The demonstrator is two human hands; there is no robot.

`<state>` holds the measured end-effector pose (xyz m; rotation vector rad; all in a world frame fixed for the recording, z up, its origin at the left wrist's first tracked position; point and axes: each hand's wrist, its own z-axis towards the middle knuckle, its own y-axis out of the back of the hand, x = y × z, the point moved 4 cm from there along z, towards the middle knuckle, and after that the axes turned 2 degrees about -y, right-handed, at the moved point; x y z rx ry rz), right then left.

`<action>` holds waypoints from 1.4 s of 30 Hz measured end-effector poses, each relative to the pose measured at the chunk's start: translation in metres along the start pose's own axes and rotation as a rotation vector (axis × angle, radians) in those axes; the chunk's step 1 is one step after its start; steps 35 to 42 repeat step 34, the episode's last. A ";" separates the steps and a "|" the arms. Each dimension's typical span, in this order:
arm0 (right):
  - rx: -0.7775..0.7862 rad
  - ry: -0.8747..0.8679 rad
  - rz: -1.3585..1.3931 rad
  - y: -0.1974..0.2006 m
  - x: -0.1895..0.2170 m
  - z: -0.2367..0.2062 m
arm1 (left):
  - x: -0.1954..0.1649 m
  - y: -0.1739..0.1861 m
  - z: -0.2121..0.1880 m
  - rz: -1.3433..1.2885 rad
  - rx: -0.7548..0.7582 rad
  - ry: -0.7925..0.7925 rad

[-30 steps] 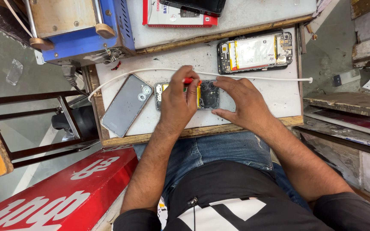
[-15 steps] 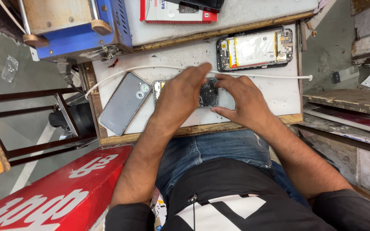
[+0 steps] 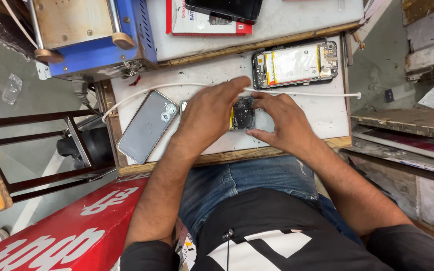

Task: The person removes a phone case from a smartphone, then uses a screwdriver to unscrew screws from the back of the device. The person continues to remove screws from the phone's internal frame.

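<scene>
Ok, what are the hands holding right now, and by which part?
Both rest on the opened phone lying on the work board: the left hand covers its left end, the right hand pinches its right end. Nothing is lifted.

Black printed shirt, blue jeans, bare forearms

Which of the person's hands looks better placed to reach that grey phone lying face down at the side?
Probably the left. The left hand lies over the opened phone, right beside the grey phone. The right hand steadies the opened phone's other end, farther away.
</scene>
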<state>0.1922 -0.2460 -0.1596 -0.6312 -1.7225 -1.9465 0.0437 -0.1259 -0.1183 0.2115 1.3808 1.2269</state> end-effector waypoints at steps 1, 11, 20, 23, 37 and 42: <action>-0.001 -0.007 0.012 0.001 0.000 0.000 | 0.004 -0.001 0.002 0.095 0.039 0.104; -0.001 -0.014 0.001 0.000 0.001 -0.001 | 0.003 0.001 0.002 0.233 -0.041 0.070; -0.015 0.028 0.009 0.000 0.004 0.003 | 0.007 0.001 -0.006 0.147 -0.080 0.026; -0.028 0.016 0.009 0.003 0.003 0.001 | 0.003 -0.001 -0.007 0.179 -0.174 -0.043; -0.001 -0.006 0.009 0.002 0.010 0.020 | 0.023 -0.009 -0.029 0.136 -0.411 0.127; -0.001 -0.006 0.009 0.002 0.010 0.020 | 0.023 -0.009 -0.029 0.136 -0.411 0.127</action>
